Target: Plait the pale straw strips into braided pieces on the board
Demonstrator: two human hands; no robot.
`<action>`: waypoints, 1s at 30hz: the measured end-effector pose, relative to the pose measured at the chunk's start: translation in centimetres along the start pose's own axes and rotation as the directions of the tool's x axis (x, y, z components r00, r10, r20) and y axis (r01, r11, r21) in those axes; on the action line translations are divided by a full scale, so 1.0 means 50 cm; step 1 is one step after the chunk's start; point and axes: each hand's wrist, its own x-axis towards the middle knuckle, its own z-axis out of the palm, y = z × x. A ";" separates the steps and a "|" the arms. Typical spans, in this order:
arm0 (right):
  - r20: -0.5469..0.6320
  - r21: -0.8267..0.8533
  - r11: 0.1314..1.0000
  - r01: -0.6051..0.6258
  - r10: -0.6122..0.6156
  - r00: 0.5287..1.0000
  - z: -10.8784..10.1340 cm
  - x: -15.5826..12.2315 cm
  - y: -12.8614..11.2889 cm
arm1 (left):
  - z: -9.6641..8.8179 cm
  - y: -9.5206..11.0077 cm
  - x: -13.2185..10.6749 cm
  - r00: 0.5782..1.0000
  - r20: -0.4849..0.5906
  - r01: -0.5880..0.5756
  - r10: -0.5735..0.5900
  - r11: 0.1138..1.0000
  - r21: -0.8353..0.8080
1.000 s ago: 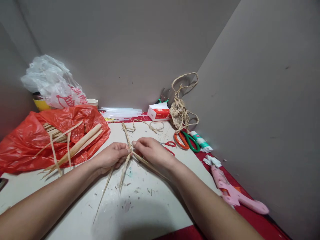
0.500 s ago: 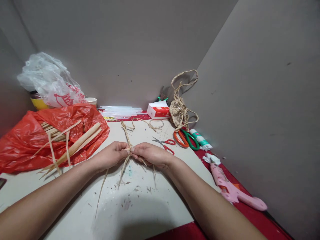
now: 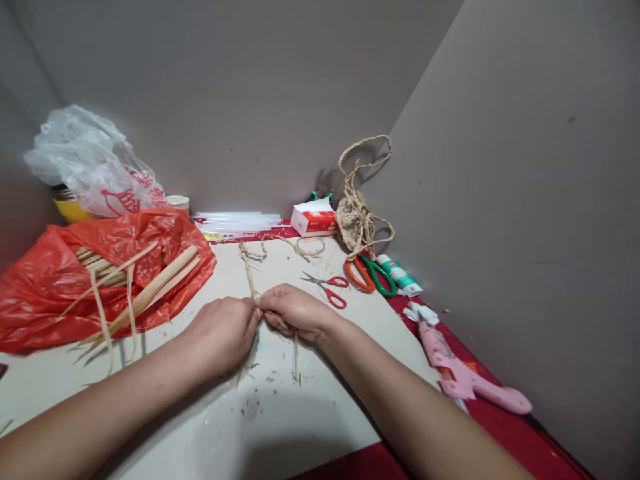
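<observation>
A braided straw cord (image 3: 247, 267) runs from the far middle of the white board (image 3: 280, 427) toward me. My left hand (image 3: 223, 333) and my right hand (image 3: 293, 310) meet at its near end, both closed on the loose straw strands. The fingertips of both hands pinch together at the braid. One loose strand (image 3: 295, 357) hangs out below my right hand onto the board. The rest of the strands are hidden under my left hand.
A red plastic bag (image 3: 60, 280) with dried straw strips lies at left, a white bag (image 3: 90, 167) behind it. Small red scissors (image 3: 330, 288), orange and green scissors (image 3: 370, 275), a twine bundle (image 3: 357, 213), a red-white box (image 3: 314, 219), a glue tube (image 3: 397, 273) and a pink glue gun (image 3: 465, 377) lie at right.
My left hand has rolled over the loose strands and covers them. My right hand has drawn its strands in toward the left hand; the long strands that lay spread on the board are gathered.
</observation>
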 end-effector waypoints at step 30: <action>0.167 0.071 0.997 0.017 -0.028 0.986 -0.023 -0.005 -0.005 | 0.025 -0.030 0.048 0.929 0.361 0.356 -0.081 0.467 -0.810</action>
